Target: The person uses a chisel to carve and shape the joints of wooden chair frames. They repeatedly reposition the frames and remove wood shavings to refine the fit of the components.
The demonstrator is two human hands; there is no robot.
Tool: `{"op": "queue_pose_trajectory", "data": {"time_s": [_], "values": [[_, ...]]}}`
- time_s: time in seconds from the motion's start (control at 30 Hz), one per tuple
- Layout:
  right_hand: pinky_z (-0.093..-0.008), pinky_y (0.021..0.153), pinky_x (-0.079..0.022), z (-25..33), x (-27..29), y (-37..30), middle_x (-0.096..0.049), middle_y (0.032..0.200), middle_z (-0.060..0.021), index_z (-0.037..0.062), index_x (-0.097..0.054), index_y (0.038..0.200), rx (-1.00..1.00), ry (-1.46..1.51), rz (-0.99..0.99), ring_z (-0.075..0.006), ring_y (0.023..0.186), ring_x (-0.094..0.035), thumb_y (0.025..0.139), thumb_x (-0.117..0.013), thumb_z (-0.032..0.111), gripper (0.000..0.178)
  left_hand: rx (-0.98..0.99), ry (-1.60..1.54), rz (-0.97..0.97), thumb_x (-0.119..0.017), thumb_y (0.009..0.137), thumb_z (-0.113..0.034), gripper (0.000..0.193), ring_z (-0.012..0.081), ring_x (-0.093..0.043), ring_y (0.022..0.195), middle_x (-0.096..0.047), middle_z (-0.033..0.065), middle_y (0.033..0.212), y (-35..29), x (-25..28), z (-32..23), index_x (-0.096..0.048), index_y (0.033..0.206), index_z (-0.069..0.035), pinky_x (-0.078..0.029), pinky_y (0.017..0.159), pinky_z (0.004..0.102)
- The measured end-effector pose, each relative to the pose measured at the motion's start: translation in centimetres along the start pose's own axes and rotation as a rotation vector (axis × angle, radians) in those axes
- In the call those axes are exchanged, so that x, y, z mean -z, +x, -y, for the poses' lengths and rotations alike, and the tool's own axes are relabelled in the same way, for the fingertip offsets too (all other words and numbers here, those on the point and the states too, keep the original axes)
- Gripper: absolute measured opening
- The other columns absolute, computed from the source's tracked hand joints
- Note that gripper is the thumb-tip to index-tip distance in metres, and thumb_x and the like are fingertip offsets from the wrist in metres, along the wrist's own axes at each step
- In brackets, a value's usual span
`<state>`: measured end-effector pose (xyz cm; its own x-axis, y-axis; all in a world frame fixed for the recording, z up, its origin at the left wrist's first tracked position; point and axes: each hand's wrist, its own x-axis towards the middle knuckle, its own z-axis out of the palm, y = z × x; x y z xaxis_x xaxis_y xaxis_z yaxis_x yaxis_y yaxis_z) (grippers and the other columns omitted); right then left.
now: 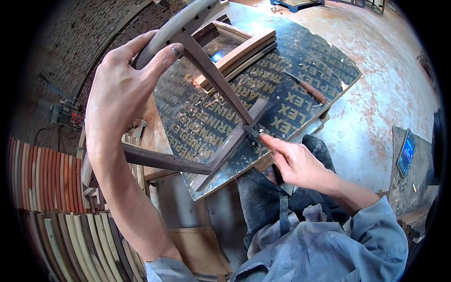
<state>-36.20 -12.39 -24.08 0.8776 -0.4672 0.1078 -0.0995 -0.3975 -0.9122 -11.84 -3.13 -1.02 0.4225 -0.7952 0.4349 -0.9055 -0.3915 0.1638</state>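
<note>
My left hand (123,84) is closed round the upper curved bar of a dark wooden frame (217,83), holding it tilted over the table. Its lower crossbar (229,146) rests at the table's near edge, and two legs meet it. By the joint with the longer leg, my right hand (300,164) grips a chisel (252,131), index finger stretched along it. The flat dark blade touches the wood there; most of the handle is hidden in my fist. A second tool with a thin blade and wooden handle (313,92) lies on the table's right part.
Wood shavings dot the dark printed board tabletop (286,61). Assembled wooden frames (244,52) are stacked farther back. Many curved slats (89,239) stand in rows at the left, near a small motor (66,114). A phone (406,154) lies on a board at the right.
</note>
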Motion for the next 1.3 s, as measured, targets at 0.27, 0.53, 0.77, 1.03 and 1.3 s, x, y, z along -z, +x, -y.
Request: {"op": "queue_pose_trajectory", "data": {"time_s": [0.27, 0.53, 0.77, 1.03, 1.3], "values": [[-0.0499, 0.071, -0.054, 0.4, -0.6, 2.2, -0.066, 0.082, -0.0291, -0.0032, -0.054, 0.142, -0.027, -0.149, -0.023, -0.0436, 0.076, -0.07, 0.09, -0.05, -0.002, 0.052, -0.029, 0.017, 0.004, -0.073, 0.089, -0.062, 0.07, 0.0241, -0.077, 0.094, -0.078, 0.0152, 0.1, -0.3, -0.1, 0.3, -0.068, 0.137, -0.01, -0.062, 0.085, 0.0475], [-0.0469, 0.07, -0.056, -0.4, -1.8, 4.5, -0.066, 0.075, -0.0274, -0.0031, -0.056, 0.141, 0.083, -0.203, -0.087, -0.0396, 0.072, -0.073, 0.094, -0.047, 0.0, 0.048, 0.02, 0.012, 0.036, -0.073, 0.087, -0.064, 0.074, 0.0238, -0.077, 0.086, -0.077, 0.0147, 0.098, 0.6, 0.3, 1.6, -0.068, 0.136, -0.009, -0.064, 0.079, 0.0407], [-0.0478, 0.067, -0.056, -0.3, -1.2, 3.9, -0.066, 0.077, -0.0292, -0.0054, -0.058, 0.137, 0.064, -0.157, -0.075, -0.0408, 0.071, -0.072, 0.095, -0.047, 0.0, 0.044, -0.066, 0.056, -0.046, -0.072, 0.088, -0.064, 0.073, 0.0236, -0.077, 0.085, -0.077, 0.0157, 0.097, 0.7, -0.2, 2.3, -0.068, 0.137, -0.01, -0.064, 0.081, 0.0442], [-0.0511, 0.072, -0.055, 0.8, -1.1, 3.9, -0.067, 0.084, -0.0313, -0.0031, -0.059, 0.137, -0.037, -0.119, -0.029, -0.0456, 0.08, -0.07, 0.095, -0.048, 0.002, 0.043, 0.051, 0.142, 0.046, -0.069, 0.089, -0.067, 0.072, 0.0212, -0.077, 0.085, -0.077, 0.0146, 0.096, 0.6, 0.6, 1.3, -0.069, 0.136, -0.013, -0.063, 0.083, 0.0448], [-0.0469, 0.071, -0.054, -0.1, -1.2, 3.1, -0.066, 0.087, -0.0312, -0.0022, -0.058, 0.138, 0.016, -0.11, -0.088, -0.0447, 0.078, -0.069, 0.095, -0.048, -0.001, 0.044, 0.005, 0.071, -0.023, -0.071, 0.088, -0.066, 0.072, 0.0201, -0.075, 0.087, -0.077, 0.0127, 0.094, 0.2, 0.2, 0.7, -0.069, 0.136, -0.012, -0.061, 0.083, 0.0399]]}}
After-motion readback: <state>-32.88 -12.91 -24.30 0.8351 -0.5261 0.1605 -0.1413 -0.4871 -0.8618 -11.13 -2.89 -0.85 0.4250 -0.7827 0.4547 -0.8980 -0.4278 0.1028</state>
